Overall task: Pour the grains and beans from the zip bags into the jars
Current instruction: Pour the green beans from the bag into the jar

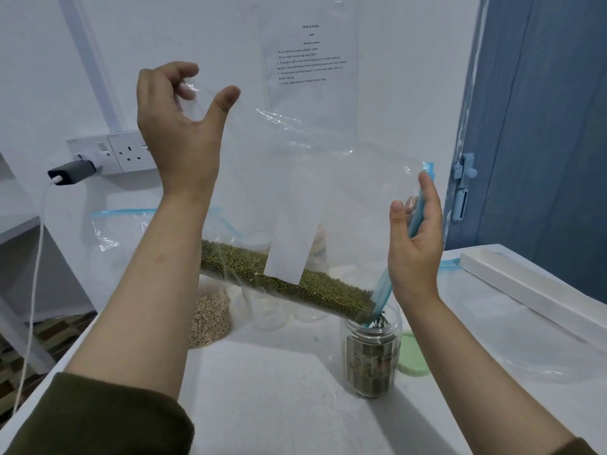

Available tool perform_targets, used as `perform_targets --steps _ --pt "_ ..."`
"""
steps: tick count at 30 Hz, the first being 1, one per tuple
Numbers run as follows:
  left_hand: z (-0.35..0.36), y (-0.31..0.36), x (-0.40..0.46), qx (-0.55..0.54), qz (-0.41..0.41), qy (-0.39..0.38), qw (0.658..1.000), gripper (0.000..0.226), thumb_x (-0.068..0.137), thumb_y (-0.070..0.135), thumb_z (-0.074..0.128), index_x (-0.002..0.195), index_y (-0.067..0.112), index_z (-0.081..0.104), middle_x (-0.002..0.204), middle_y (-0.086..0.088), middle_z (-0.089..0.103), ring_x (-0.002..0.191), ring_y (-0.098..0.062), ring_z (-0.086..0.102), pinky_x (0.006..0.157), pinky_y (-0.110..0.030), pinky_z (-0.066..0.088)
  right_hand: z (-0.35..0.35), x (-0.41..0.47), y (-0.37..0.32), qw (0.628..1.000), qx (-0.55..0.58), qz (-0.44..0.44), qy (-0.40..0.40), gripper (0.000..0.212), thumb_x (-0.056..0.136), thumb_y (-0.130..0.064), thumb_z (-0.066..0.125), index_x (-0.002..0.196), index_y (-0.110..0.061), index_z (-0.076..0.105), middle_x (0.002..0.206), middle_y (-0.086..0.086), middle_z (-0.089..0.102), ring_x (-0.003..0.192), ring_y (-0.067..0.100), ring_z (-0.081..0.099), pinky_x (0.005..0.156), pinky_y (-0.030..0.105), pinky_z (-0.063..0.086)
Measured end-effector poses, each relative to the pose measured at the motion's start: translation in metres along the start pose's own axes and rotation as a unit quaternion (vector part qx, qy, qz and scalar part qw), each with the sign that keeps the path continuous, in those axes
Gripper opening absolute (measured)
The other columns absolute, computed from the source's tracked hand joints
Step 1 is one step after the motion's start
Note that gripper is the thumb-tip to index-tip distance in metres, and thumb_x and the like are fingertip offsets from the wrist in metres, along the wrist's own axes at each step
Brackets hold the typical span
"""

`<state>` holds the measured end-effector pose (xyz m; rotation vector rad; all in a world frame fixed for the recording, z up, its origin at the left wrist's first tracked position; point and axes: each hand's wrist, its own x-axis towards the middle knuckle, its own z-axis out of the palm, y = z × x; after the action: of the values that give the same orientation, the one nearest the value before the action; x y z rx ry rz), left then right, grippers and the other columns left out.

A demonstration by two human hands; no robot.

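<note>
The clear zip bag is held up in the air over the white table, tilted so its blue zip edge points down to the right, and the green beans lie heaped along its lowest side, sliding toward the open corner. That corner sits right at the mouth of a clear jar, which stands upright on the table and already holds a layer of green beans; a few beans are falling into it. The left hand is raised high and pinches the bag's closed bottom corner between curled fingers, with the thumb sticking out apart from them. The right hand is lower, holding the blue zip strip between thumb and fingers near the bag's mouth. Just right of the jar a pale green lid lies flat on the table. Behind the held bag stand more clear jars, and beside them another bag of pale tan grains rests on the table. A flat clear bag lies off to the right. On the wall hangs a printed sheet, and to the left a socket with a charger plugged in.
</note>
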<state>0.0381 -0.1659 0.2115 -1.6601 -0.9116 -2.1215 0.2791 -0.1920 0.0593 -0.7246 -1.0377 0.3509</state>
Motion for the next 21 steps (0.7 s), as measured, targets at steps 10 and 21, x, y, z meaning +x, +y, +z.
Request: perform_targets --steps 10,21 --pt "0.0016 0.0018 -0.0005 0.001 -0.002 0.004 1.000 0.055 0.080 0.050 0.078 0.107 0.004 0.063 0.093 0.016 0.045 0.079 0.005 0.046 0.080 -0.013 0.040 0.0007 0.0002 -0.0030 1.000 -0.005 0.007 0.004 0.047 0.103 -0.024 0.054 0.148 -0.026 0.039 0.152 -0.013 0.040 0.139 0.000 0.041 0.108 0.009 0.033" --pt "-0.0006 0.0037 -0.0013 0.002 0.002 0.001 1.000 0.046 0.080 0.049 0.078 0.104 0.014 0.060 0.091 0.014 0.046 0.080 0.007 0.047 0.081 -0.013 0.040 -0.0002 -0.0012 -0.0031 1.000 -0.018 0.018 0.004 0.049 0.102 -0.029 0.054 0.148 -0.029 0.039 0.149 0.012 0.046 0.135 0.019 0.049 0.114 0.030 0.039"
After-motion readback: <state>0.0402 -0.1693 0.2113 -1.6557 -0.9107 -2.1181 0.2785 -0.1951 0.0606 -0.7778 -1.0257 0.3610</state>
